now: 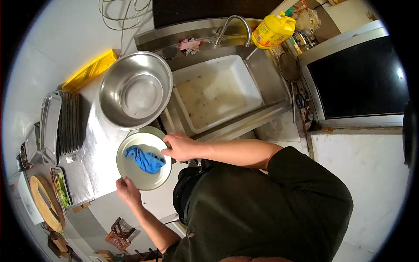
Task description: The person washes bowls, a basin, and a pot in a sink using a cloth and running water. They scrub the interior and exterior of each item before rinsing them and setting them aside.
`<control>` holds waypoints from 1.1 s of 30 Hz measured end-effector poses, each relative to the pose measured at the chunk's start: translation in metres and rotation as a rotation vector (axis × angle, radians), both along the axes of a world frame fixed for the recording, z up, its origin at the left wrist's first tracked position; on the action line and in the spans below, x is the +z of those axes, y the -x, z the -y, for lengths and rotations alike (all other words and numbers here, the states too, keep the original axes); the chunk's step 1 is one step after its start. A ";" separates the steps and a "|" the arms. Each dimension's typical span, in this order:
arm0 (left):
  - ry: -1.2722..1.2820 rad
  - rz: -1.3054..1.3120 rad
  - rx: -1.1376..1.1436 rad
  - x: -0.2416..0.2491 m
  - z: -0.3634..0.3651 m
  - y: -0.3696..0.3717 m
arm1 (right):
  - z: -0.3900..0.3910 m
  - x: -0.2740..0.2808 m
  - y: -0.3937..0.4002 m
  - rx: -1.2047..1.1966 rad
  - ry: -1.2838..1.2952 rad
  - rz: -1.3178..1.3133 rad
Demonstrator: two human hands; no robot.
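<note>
My left hand [129, 192] is closed on the lower left rim of a pale, round plate [131, 174]. At the plate's upper right edge, my right hand [181, 147] grips the rim with its fingers. A crumpled blue cloth [146, 160] lies inside the plate, touched by neither hand. Just behind the plate shows the rim of another pale round dish, mostly hidden. Beyond them, on the metal counter [98, 153], a large stainless steel basin [139, 89] stands with nothing visible in it.
A white tub [218, 94] with cloudy water and bits sits in the sink under a curved faucet [233, 19]. Behind are a pink rag [190, 45] and a yellow jug [274, 30]. Left stand stacked metal trays [65, 124] and a wooden board [46, 203].
</note>
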State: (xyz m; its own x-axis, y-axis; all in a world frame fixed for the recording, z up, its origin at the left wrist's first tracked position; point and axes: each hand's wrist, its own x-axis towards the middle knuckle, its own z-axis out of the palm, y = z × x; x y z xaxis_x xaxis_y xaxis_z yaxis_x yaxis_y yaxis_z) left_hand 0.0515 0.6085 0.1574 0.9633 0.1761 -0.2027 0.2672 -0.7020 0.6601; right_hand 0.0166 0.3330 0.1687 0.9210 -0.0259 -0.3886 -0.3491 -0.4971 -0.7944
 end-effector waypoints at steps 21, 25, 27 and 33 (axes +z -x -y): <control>0.907 -0.576 -0.422 -0.051 0.377 -0.004 | 0.345 -0.013 0.061 -0.552 -0.128 0.074; 0.908 -0.624 -0.303 -0.056 0.456 -0.007 | 0.441 -0.049 0.018 -0.598 -0.029 0.134; 0.922 -0.581 -0.282 -0.072 0.475 -0.009 | 0.486 -0.079 -0.027 -0.621 -0.087 0.216; 0.985 -0.535 -0.157 -0.086 0.512 -0.015 | 0.532 -0.059 -0.147 -0.375 0.406 0.217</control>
